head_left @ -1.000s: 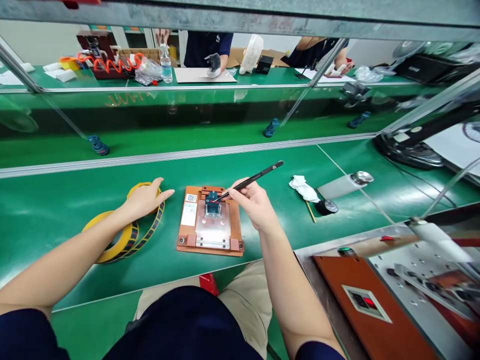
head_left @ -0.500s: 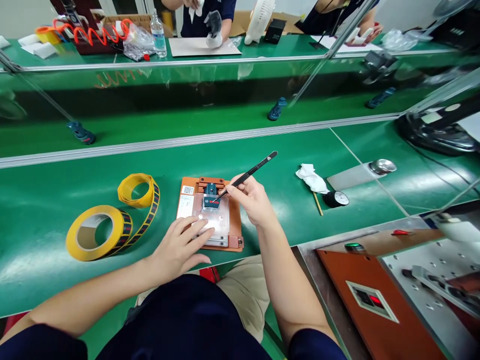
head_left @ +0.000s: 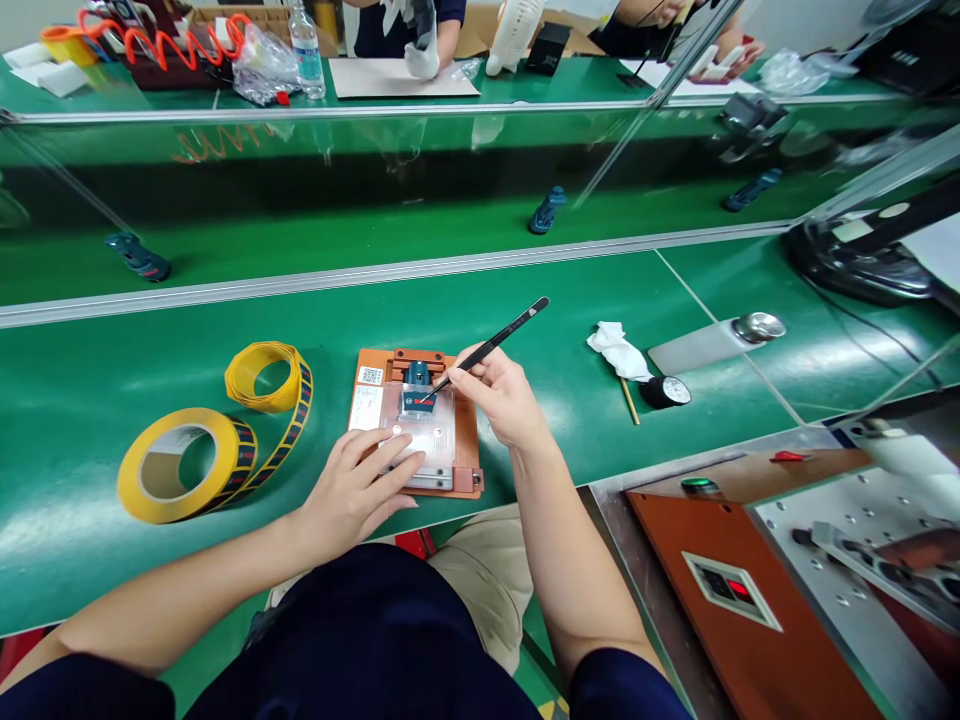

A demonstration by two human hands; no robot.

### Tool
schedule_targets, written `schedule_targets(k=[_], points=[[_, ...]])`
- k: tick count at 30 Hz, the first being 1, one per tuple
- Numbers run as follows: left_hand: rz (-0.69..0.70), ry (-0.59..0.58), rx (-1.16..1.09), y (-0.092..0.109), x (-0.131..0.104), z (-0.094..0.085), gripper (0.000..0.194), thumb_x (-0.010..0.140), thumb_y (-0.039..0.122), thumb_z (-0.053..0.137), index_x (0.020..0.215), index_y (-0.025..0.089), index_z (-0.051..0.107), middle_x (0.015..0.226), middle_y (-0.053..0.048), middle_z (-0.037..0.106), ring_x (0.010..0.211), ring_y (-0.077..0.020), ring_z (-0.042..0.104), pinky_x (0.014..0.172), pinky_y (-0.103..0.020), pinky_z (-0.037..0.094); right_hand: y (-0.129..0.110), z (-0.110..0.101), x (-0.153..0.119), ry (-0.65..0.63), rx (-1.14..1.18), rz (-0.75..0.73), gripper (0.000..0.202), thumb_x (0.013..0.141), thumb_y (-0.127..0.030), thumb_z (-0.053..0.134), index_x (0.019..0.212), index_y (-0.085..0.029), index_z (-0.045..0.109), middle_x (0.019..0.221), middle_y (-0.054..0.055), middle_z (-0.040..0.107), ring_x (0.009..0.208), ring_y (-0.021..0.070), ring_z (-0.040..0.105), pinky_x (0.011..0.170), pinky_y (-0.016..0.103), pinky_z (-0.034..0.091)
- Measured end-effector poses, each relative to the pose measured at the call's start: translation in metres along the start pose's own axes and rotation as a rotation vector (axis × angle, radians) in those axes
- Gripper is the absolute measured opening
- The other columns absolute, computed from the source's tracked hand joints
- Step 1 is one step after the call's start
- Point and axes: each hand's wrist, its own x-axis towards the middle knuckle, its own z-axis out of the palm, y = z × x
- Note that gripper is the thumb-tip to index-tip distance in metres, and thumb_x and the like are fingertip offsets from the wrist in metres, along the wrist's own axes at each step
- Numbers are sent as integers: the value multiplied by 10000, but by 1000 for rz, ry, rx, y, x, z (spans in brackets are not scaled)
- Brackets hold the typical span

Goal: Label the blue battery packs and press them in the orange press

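Black tweezers (head_left: 501, 338) are pinched in my right hand (head_left: 504, 392), their tips down at a dark label (head_left: 418, 402) with BOSCH lettering. The label lies at the top of a clear plate (head_left: 435, 440) on an orange-brown fixture (head_left: 469, 440). Fingers spread, my left hand (head_left: 367, 485) rests flat on the plate's lower left. A dark blue part (head_left: 417, 373) sits in the fixture just above the label. Left of the fixture stands a yellow label roll (head_left: 180, 466), its strip of dark labels curling to a smaller yellow coil (head_left: 262, 377).
To the right lie a white bottle (head_left: 697, 347), a round black gauge (head_left: 666, 391) and a stick with white tissue (head_left: 619, 350). Dark blue tool housings (head_left: 546, 210) stand behind the metal rail (head_left: 360, 282). Co-workers sit across the bench; an orange-brown machine (head_left: 705, 600) is at lower right.
The view has shifted slightly, so everything sits a little further left. My hands and the tweezers keep nearly the same pose over the fixture. Across the bench, a co-worker's hands have moved.
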Motion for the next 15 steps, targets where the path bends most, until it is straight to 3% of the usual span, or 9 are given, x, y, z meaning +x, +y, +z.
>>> schedule_targets(k=[15], points=[[7,15,23,-1,1,0,469,898,239,728,1337,156,585,1347,-155,632,1245,-331,522,1036,-513,432,-6,2,2,11,11,10,326,842,-448,788,950,-223,579,893,31,714,866,213,710,840,372,566]])
